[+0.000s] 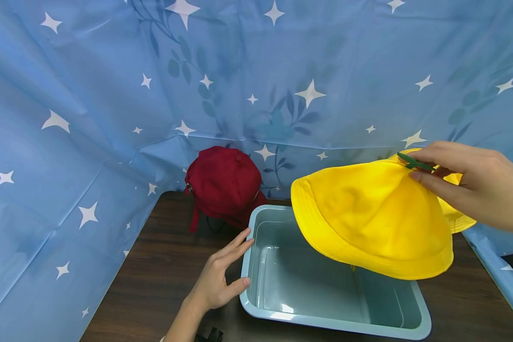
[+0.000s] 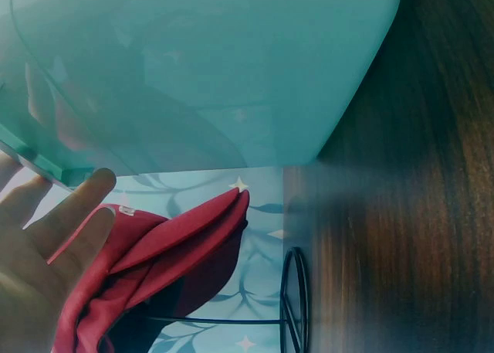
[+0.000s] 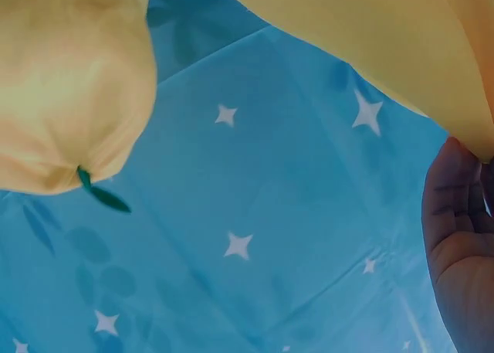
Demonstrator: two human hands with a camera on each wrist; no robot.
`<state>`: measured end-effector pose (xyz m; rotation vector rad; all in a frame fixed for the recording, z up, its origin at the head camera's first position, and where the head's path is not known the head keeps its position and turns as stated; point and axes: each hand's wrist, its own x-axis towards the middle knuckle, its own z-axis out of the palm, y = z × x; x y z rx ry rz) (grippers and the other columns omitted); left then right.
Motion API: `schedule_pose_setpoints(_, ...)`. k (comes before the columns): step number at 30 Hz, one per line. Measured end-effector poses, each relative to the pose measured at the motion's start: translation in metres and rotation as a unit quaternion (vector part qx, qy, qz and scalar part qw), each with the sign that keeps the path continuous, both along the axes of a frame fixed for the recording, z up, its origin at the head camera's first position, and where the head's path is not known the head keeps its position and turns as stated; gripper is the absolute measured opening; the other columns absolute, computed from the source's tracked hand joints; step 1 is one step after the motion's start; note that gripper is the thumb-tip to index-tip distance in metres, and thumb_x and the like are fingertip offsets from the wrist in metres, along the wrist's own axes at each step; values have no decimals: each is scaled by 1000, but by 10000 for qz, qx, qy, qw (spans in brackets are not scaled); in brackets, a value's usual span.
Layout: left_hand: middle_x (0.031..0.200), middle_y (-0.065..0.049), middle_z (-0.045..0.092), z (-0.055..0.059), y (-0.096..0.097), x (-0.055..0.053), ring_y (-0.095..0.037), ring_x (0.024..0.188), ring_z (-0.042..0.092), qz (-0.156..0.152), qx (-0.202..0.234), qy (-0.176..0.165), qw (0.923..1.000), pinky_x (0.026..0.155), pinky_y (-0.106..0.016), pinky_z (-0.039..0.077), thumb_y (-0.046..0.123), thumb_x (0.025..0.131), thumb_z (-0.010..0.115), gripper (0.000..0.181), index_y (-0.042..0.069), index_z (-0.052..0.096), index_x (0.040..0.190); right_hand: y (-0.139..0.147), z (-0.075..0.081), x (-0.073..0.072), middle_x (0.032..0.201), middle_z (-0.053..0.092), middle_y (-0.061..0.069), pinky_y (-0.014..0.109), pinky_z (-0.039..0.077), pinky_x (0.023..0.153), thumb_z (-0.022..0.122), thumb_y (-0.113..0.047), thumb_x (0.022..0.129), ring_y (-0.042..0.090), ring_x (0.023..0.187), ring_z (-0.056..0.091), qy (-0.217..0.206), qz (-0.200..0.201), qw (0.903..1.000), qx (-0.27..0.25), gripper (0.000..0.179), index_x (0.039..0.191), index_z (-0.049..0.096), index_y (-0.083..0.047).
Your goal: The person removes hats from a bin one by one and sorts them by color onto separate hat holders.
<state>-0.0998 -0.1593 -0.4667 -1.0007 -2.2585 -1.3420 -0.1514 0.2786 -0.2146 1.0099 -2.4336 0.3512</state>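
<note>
My right hand [image 1: 474,178] pinches the top of a yellow brimmed hat [image 1: 376,213], near a green leaf-shaped tab [image 1: 414,162]. The hat is tilted above the right part of a light blue plastic basin [image 1: 423,318]. In the right wrist view, fingers [image 3: 463,206] grip yellow cloth, and another yellow shape [image 3: 69,90] with a green leaf tip shows at left. Behind the hand in the head view is more yellow cloth [image 1: 459,219]; how it joins the hat is hidden. My left hand [image 1: 215,278], fingers extended, touches the basin's left rim.
A red cap [image 1: 226,183] sits behind the basin's left corner, with a black wire stand [image 2: 295,299] beneath it in the left wrist view. The basin stands on a dark wooden table [image 1: 154,280]. Blue star-patterned cloth [image 1: 90,142] hangs around the back and sides.
</note>
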Motion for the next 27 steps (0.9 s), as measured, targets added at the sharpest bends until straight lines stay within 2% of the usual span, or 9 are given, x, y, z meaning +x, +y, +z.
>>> schedule_pose_setpoints(1, 162, -16, 45, 0, 0, 0, -33, 143, 51, 1, -1, 4, 10000, 109, -52, 48, 19, 83, 67, 70, -1, 55, 149, 2, 1, -1, 103, 71, 6, -1, 42, 77, 77, -10, 91, -6, 81, 55, 13, -31, 10000, -39, 30, 118, 74, 2)
schedule_pose_setpoints(2, 162, -16, 45, 0, 0, 0, -33, 143, 51, 6, -4, -8, 10000, 109, -52, 48, 19, 83, 67, 70, -1, 55, 149, 3, 1, -2, 103, 71, 8, -1, 42, 78, 72, -16, 94, -8, 83, 54, 40, -43, 10000, -78, 31, 118, 73, 3)
schedule_pose_setpoints(4, 162, -16, 45, 0, 0, 0, -33, 143, 51, 12, -10, -21, 10000, 109, -52, 48, 19, 83, 67, 70, -1, 55, 149, 5, 3, -3, 103, 71, 9, -2, 41, 78, 72, -9, 95, -12, 84, 50, 59, -180, 9997, -136, 26, 117, 73, 5)
schedule_pose_setpoints(7, 162, -16, 45, 0, -1, 0, -33, 143, 51, 2, -11, -18, 10000, 108, -52, 49, 19, 83, 68, 70, 0, 55, 150, 7, 7, -5, 102, 70, 12, -4, 38, 76, 80, 16, 80, -16, 86, 45, 20, -512, 9985, -174, 38, 115, 73, 7)
schedule_pose_setpoints(9, 162, -16, 44, 1, -1, 0, -33, 143, 51, -9, 5, -18, 10000, 108, -52, 49, 19, 83, 68, 71, 2, 55, 150, 8, 9, -7, 102, 70, 13, -4, 37, 75, 79, 24, 74, -19, 87, 42, -14, -691, 9973, -232, 45, 115, 73, 7)
schedule_pose_setpoints(18, 162, -16, 44, 1, -2, -1, -32, 144, 50, -54, 50, -96, 9999, 110, -52, 47, 17, 82, 69, 73, 6, 54, 153, 20, 12, -18, 97, 66, 21, -4, 34, 73, 68, 21, 88, -26, 91, 38, 187, -950, 9932, -650, 27, 114, 70, 14)
schedule_pose_setpoints(19, 162, -16, 44, 1, -2, 0, -33, 144, 50, -60, 56, -103, 9999, 110, -52, 47, 17, 83, 69, 72, 7, 54, 153, 22, 12, -20, 96, 65, 15, -4, 34, 72, 67, 20, 89, -26, 91, 38, 231, -971, 9926, -693, 25, 114, 70, 15)
schedule_pose_setpoints(21, 162, -16, 44, 0, -2, 0, -33, 144, 50, -58, 67, -109, 9999, 110, -52, 47, 17, 82, 69, 72, 6, 54, 152, 25, 13, -22, 95, 64, 16, -4, 34, 71, 67, 19, 91, -27, 91, 37, 278, -1011, 9914, -778, 24, 114, 69, 16)
schedule_pose_setpoints(27, 162, -16, 44, 0, -1, 0, -33, 144, 50, -56, 65, -121, 9999, 110, -52, 47, 17, 83, 68, 71, 2, 55, 150, 34, 16, -28, 103, 51, -28, -5, 34, 73, 61, -1, 103, -26, 91, 41, 399, -1046, 9877, -1089, 24, 117, 69, 16)
